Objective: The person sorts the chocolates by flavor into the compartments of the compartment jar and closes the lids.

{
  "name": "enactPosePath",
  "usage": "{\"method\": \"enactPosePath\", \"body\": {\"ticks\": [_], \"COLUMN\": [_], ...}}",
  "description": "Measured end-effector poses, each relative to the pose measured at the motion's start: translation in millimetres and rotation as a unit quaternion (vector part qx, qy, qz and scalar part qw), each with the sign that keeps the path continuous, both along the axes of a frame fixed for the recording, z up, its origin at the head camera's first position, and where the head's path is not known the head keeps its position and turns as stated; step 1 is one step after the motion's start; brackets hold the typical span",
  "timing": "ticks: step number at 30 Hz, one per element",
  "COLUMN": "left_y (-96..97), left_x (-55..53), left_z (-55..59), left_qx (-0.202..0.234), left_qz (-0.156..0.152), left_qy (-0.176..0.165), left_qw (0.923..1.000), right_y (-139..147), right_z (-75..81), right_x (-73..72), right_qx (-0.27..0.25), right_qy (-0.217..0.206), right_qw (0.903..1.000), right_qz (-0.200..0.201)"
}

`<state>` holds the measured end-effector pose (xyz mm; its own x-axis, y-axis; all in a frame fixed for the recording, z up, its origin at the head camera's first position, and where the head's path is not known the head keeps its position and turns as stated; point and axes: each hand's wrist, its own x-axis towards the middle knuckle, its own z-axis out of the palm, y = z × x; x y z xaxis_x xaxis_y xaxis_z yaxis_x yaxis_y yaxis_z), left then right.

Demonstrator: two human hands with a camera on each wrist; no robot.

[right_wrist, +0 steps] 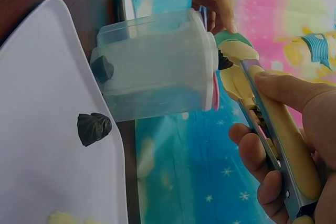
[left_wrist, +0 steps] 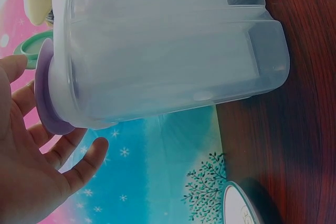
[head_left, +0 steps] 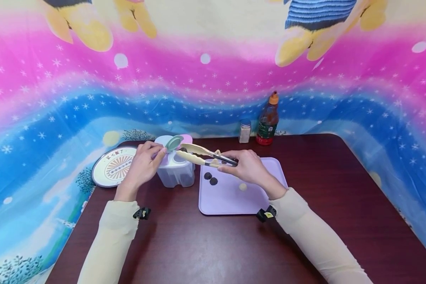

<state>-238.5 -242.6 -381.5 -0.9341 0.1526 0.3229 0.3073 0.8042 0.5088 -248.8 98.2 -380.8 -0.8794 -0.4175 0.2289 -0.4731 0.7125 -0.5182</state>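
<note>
My right hand (head_left: pixel 246 165) grips a pair of cream-tipped tongs (head_left: pixel 216 157), and a dark, ridged piece (right_wrist: pixel 226 60) sits between their tips. The tips hover at the top opening of a translucent container (head_left: pixel 177 175). Beside it, my left hand (head_left: pixel 143 163) touches the raised green flap (head_left: pixel 174 142) with its thumb, its other fingers spread near the purple flap (left_wrist: pixel 47 87). Through the container wall, another dark piece (right_wrist: pixel 102 69) shows near the bottom. On the lilac tray (head_left: pixel 230 203) lie two dark pieces (head_left: pixel 213 181) and a pale piece (head_left: pixel 243 187).
Left of the container lies a patterned plate (head_left: pixel 117 165). Toward the back stand a blue-capped shaker (head_left: pixel 245 131) and a red sauce bottle (head_left: pixel 268 122). A colourful printed cloth (head_left: pixel 206 86) hangs behind the dark wooden table (head_left: pixel 184 244).
</note>
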Motion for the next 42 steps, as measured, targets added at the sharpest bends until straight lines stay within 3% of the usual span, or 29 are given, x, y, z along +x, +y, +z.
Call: {"method": "enactPosePath", "body": {"ticks": [15,24,32,42], "left_y": [-0.9,-1.0,-1.3,-1.1], "left_x": [-1.2,-0.6,-0.8,-0.2], "left_z": [-1.1,-1.2,-0.8,-0.3], "left_qx": [0.004,0.006,0.007,0.007], "left_qz": [-0.001,0.001,-0.002,-0.004], "left_qy": [-0.005,-0.003,-0.003,-0.005], "left_qw": [1.0000,1.0000,1.0000,1.0000], "right_y": [-1,17,38,54], "right_z": [-0.8,-1.5,-11.0,-25.8], "right_x": [-1.3,-2.8,-2.2,-1.0], "right_qx": [0.000,0.007,0.017,0.048], "right_qy": [0.004,-0.006,-0.021,-0.034], "right_qw": [1.0000,0.9999,0.9994,0.9983], "right_qz": [0.004,-0.008,-0.023,0.001]}}
